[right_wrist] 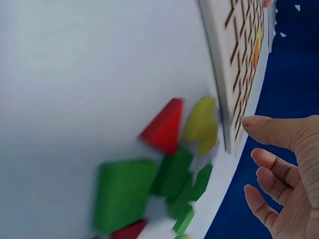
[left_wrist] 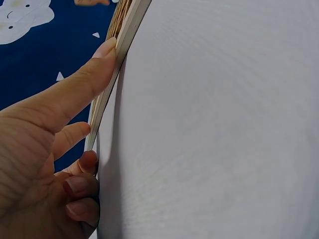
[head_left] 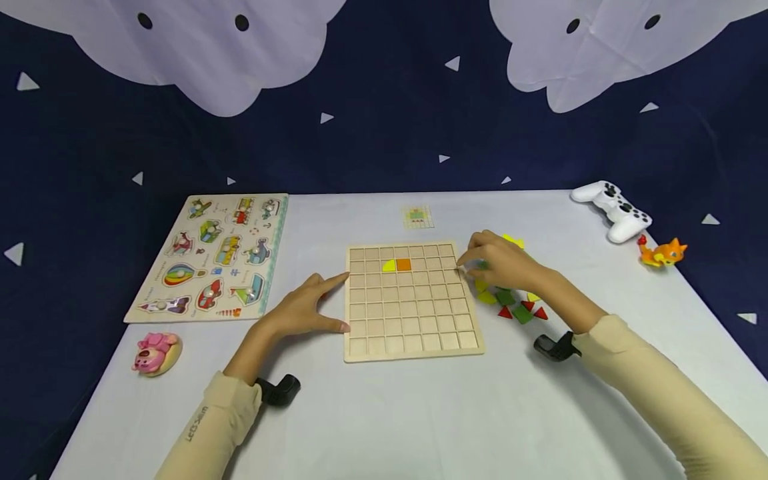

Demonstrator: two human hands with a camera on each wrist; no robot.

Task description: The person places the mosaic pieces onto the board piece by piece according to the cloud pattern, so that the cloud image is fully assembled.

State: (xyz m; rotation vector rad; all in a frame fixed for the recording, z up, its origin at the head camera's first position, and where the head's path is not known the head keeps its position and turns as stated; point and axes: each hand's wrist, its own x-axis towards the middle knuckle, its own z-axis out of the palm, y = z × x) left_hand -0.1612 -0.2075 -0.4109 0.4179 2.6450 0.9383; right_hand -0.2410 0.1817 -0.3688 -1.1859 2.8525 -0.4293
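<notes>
Two hands frame the wooden grid board (head_left: 413, 301) in the head view: the left hand (head_left: 303, 310) lies relaxed with fingers against its left edge, while the right hand (head_left: 501, 261) hovers by its far right corner over loose coloured pieces (head_left: 510, 300); whether it holds one I cannot tell. Left wrist view: the forefinger (left_wrist: 84, 79) presses straight along the board's rim (left_wrist: 127, 30). Right wrist view: fingers (right_wrist: 271, 132) hang loosely spread, empty, near the red triangle (right_wrist: 163, 127) and green blocks (right_wrist: 124, 191).
</notes>
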